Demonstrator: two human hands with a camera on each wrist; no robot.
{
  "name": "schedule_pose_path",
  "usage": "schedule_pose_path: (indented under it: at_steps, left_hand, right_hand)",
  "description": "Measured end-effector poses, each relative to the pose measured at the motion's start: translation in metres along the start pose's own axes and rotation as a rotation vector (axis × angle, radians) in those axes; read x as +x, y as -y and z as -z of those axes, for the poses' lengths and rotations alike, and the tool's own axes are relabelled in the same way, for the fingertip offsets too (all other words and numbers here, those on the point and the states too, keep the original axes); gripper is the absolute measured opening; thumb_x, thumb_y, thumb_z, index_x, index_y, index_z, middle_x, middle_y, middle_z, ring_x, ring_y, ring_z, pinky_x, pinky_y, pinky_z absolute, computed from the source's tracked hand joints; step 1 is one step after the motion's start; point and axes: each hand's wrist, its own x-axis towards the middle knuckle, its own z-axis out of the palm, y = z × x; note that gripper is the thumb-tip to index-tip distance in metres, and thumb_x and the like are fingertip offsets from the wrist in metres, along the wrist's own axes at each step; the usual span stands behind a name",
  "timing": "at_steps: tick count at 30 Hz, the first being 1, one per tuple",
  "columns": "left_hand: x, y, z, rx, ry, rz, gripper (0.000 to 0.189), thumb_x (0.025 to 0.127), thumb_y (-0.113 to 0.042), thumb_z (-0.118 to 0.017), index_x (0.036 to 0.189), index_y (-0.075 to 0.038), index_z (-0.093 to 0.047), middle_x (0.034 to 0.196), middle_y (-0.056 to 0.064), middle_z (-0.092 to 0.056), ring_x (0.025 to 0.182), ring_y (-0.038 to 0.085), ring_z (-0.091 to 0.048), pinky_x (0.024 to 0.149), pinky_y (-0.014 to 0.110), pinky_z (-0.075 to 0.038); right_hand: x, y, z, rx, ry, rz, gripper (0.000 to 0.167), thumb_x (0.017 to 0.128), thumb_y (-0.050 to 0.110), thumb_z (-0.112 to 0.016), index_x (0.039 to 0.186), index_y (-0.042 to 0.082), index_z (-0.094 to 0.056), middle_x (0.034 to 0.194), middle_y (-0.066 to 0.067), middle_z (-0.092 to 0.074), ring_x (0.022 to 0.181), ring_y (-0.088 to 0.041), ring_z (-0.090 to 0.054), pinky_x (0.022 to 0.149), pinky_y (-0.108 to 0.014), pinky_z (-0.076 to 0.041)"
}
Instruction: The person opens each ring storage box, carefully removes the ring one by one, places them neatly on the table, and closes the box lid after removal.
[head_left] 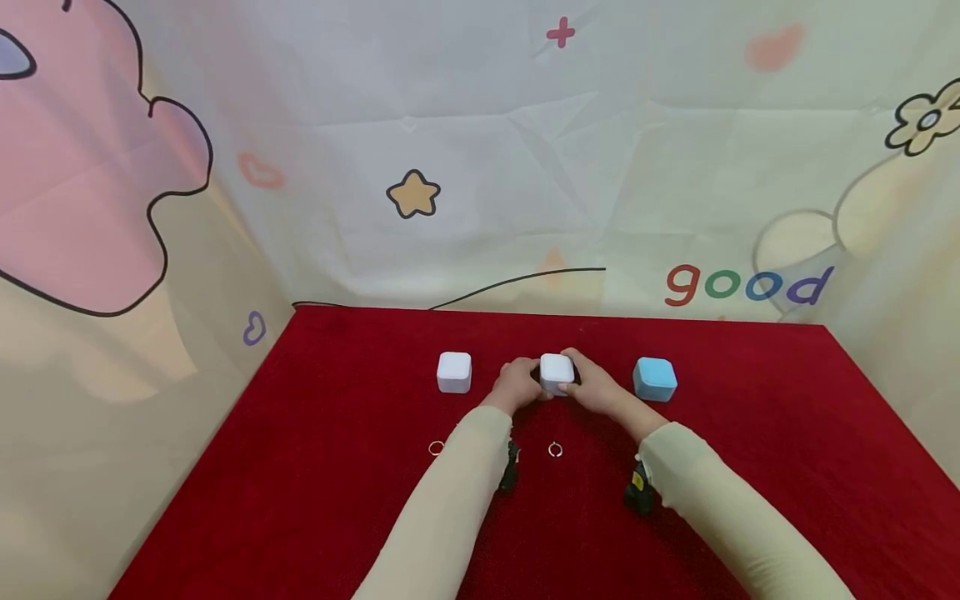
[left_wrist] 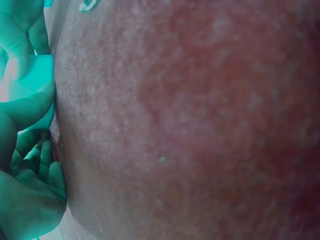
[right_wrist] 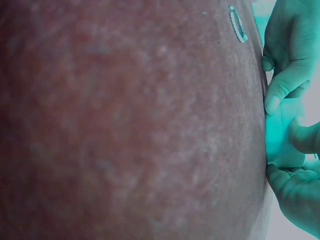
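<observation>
Both hands hold a small white box (head_left: 557, 368) with rounded corners at the middle of the table, one from each side. My left hand (head_left: 517, 383) grips its left side, thumb on the near face. From the right, my right hand (head_left: 596, 387) grips it with the thumb at the near lower edge. In the left wrist view, both thumbs lie against the box (left_wrist: 37, 72). The right wrist view shows the box (right_wrist: 282, 142) between the fingers of both hands. The box looks closed; its far side is hidden.
A second white box (head_left: 454, 372) stands to the left and a light blue box (head_left: 655, 379) to the right. Two small rings lie nearer, one ring (head_left: 550, 451) below the held box, another ring (head_left: 430, 449) partly behind the left sleeve. Red cloth (head_left: 337, 467) covers the table; a printed curtain (head_left: 487, 208) hangs behind.
</observation>
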Motion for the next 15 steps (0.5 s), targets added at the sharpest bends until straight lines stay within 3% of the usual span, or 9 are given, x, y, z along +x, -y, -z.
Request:
schedule_pose_path:
  at_steps: [9,15]
  left_hand:
    - [-0.003,0.0,0.007,-0.045,0.041,-0.057,0.062,0.087,-0.005,-0.077,0.145,-0.003,-0.057,0.144,0.016,-0.062,0.129,0.03,-0.056,0.113,0.044,-0.047]
    - [-0.002,0.0,0.013,-0.111,0.091,-0.054,0.064,0.09,-0.006,-0.074,0.15,-0.004,-0.051,0.151,0.016,-0.056,0.133,0.031,-0.053,0.115,0.046,-0.046]
  right_hand:
    - [0.0,0.002,0.001,0.043,0.014,-0.046,0.051,0.098,0.005,-0.064,0.142,-0.004,-0.041,0.141,-0.031,-0.052,0.123,-0.042,-0.052,0.109,-0.059,-0.045]
    - [-0.002,0.004,0.006,0.06,0.025,-0.07,0.059,0.098,0.006,-0.065,0.148,-0.006,-0.037,0.148,-0.032,-0.048,0.13,-0.044,-0.05,0.113,-0.059,-0.043]
